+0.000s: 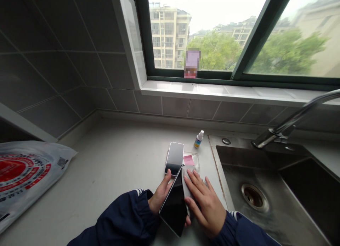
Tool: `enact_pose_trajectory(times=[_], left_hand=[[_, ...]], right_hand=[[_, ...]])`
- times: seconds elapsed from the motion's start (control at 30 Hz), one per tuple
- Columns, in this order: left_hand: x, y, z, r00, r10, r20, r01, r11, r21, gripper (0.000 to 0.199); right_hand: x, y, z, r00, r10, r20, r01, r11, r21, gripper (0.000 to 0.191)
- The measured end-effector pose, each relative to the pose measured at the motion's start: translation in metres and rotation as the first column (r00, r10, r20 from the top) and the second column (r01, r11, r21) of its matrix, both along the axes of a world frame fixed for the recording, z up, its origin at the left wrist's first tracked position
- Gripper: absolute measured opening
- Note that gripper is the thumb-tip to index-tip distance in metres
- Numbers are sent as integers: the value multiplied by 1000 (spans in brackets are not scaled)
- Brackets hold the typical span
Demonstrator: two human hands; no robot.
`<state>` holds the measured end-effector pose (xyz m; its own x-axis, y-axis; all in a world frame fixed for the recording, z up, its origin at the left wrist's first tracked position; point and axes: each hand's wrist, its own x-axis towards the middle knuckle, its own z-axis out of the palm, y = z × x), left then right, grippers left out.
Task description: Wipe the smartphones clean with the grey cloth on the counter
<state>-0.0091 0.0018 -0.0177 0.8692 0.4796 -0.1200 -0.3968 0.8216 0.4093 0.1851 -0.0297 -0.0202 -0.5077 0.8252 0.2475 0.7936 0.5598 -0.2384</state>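
My left hand [162, 193] grips a black-screened phone [174, 205] by its left edge, thumb on the near side and fingertips showing under the right edge. The phone is tilted. My right hand [203, 200] presses a light grey cloth [186, 184] against the phone's right side, its fingers stretched over the cloth. Just beyond lies a second phone [175, 157] with a white rim, screen up. To its right is a clear phone case [196, 161] with a pink square of paper [188, 160] in it. A small white bottle [198, 139] with a blue and yellow label stands behind.
A steel sink [255, 171] with a tall faucet [289, 122] is set into the counter [114, 161] on the right. On the left lies a printed plastic bag [29, 178]. A tiled wall and a window sill [202, 93] bound the back.
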Motion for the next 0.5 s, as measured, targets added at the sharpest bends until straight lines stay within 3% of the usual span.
enact_pose_trajectory(times=[0.17,0.27,0.4,0.5], left_hand=[[-2,0,-7,997,-40,71,39,999,16,87],[0,1,-2,999,32,31,-31,999,-12,84],[3,0,5,982,175,-73,-182,977,-108,79],[3,-2,7,967,173,-185,-208,958,-195,86]], right_hand=[[1,2,0,1000,8,4,-8,1000,3,56],[-1,-2,4,999,39,-13,-39,999,12,57],[-9,-11,14,977,211,-22,-210,976,59,59],[-16,-15,17,932,363,-18,-355,919,173,65]])
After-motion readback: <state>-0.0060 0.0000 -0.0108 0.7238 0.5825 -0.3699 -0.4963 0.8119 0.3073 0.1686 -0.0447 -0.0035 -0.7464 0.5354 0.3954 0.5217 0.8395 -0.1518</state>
